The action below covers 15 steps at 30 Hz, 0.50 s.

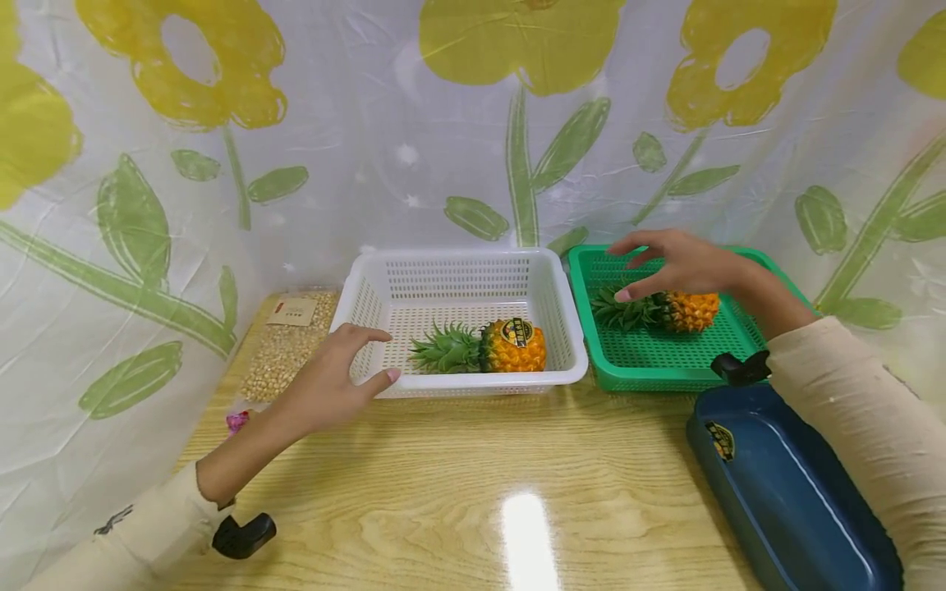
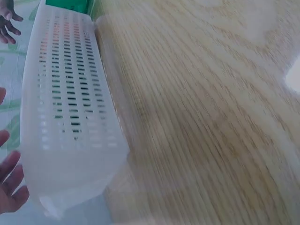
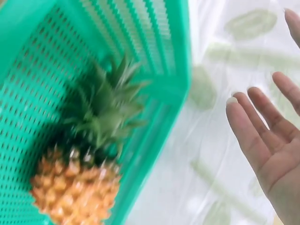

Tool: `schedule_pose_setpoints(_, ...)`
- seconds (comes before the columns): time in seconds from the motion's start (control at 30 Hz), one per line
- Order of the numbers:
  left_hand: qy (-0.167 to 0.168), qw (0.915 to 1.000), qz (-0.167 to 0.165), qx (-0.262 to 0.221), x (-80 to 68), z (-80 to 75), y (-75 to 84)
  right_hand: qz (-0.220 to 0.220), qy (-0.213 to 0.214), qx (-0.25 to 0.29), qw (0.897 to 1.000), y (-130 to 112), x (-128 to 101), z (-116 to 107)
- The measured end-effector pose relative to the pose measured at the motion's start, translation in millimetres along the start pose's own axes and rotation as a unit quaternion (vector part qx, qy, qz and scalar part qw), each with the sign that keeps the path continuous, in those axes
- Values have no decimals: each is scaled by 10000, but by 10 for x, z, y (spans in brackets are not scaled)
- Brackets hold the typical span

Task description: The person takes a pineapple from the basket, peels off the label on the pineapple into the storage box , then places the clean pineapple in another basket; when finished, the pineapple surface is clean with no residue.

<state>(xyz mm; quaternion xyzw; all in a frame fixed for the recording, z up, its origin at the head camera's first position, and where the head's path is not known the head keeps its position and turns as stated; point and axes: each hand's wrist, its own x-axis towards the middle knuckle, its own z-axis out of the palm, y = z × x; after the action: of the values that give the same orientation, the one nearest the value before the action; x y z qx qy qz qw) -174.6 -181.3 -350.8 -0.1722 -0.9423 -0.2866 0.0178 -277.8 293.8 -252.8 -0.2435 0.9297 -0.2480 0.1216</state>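
Note:
A white perforated basket (image 1: 458,382) stands at the back of the table, holding a small pineapple (image 1: 515,345) with a dark label, its leafy crown pointing left. My left hand (image 1: 336,382) is at the basket's front left corner, thumb and fingers spread apart with nothing between them. To the right is a green basket (image 1: 650,379) with a second pineapple (image 1: 692,312) lying in it, crown also to the left. My right hand (image 1: 683,261) hovers over that basket, fingers relaxed and holding nothing. In the right wrist view its fingers (image 3: 267,108) are extended.
A bag of pale kernels (image 1: 290,345) lies left of the white basket, with a small pink item (image 1: 237,422) near it. A dark blue tray (image 1: 801,484) bearing a label sits at the front right, partly under my right sleeve. A flower-patterned curtain (image 1: 384,148) hangs behind.

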Motion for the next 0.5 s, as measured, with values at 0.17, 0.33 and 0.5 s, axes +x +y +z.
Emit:
schedule_pose_setpoints(0.17,251,9994,-254,-34,-35,-51,-92,-73,-120,94,9999,-198,79,130)
schedule_pose_setpoints(0.33,346,9988,-349,38,-47,-58,-190,-206,-270,241,9991,-327,166,273)
schedule_pose_setpoints(0.5,309,9980,-546,-58,-60,-72,-274,-364,-401,314,9980,-407,251,427)
